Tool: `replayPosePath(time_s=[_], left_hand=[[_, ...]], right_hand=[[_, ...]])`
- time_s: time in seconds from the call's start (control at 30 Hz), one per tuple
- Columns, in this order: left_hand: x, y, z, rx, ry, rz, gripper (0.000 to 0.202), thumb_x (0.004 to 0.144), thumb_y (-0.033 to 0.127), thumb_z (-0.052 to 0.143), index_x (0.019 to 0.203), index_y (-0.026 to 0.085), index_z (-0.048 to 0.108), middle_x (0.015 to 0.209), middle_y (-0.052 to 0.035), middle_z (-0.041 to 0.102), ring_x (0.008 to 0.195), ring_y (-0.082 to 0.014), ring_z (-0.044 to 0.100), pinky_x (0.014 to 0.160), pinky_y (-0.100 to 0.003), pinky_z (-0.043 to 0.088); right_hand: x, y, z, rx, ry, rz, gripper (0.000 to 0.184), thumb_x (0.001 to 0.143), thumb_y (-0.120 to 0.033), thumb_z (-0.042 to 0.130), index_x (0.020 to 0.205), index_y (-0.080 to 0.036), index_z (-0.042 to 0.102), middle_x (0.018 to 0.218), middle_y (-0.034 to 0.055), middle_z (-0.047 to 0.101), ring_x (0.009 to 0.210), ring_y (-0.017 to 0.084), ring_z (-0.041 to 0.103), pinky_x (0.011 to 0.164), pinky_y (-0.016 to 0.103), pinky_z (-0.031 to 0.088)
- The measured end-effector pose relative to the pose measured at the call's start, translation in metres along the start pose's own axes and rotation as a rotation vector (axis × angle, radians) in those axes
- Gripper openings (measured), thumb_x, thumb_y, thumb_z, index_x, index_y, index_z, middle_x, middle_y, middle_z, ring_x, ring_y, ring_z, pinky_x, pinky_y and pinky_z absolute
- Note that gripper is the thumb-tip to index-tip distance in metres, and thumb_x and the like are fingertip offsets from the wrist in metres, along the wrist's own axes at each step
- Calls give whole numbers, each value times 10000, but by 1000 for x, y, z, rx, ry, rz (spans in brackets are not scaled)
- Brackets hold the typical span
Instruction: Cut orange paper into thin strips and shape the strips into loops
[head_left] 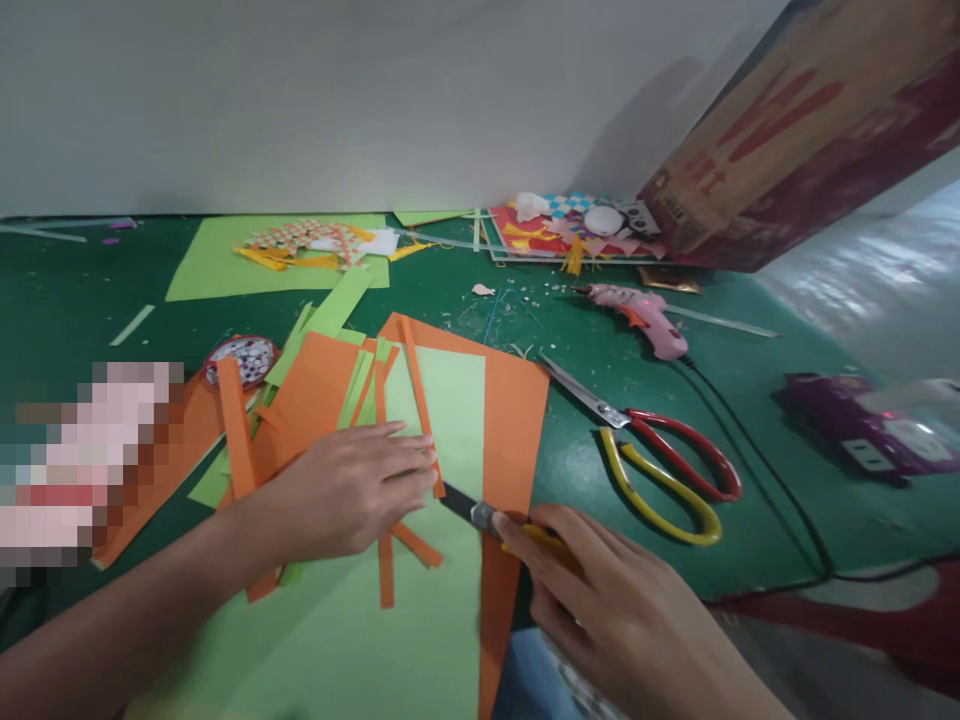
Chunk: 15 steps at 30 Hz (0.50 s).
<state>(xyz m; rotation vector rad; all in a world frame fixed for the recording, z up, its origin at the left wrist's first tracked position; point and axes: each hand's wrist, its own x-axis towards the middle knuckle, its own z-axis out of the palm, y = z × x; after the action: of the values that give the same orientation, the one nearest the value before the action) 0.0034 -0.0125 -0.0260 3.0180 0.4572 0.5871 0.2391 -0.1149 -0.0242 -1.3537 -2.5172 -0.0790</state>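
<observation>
My left hand (349,490) lies flat with fingers stretched out on a pile of orange and green paper strips (330,400), pressing them onto a light green sheet (442,420) that rests over an orange sheet (517,420). My right hand (622,610) is closed round a yellow-handled utility knife (480,515). Its blade tip touches the paper just beside my left fingertips, at the end of a thin orange strip (420,400).
Red-and-yellow scissors (660,465) lie open to the right of the paper. A pink glue gun (645,315) with a black cord sits behind them. A roll of tape (246,358), woven paper craft (315,242), a cardboard box (795,140) and a purple power strip (870,425) stand around the green mat (75,290).
</observation>
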Motion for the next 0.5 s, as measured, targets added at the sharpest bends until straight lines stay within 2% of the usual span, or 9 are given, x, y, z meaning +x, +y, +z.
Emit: replayPosePath(time_s=[0.3,0.5], left_hand=[[0,0,-1,-5,-30,-1,279,946,184,403,926,129,676,997,-71,730,1037,-245,655,914,-421,537],[1,0,-1,18,-15,6,266,940,184,418,926,137,679,992,-69,732,1028,-225,659,927,-387,532]], right_hand=[[2,-1,0,-17,6,5,391,832,-71,344,1081,-106,644,842,110,626,681,171,637,555,296,562],[4,1,1,-25,10,0,385,835,-78,353,1079,-116,648,863,118,630,704,180,637,572,305,565]])
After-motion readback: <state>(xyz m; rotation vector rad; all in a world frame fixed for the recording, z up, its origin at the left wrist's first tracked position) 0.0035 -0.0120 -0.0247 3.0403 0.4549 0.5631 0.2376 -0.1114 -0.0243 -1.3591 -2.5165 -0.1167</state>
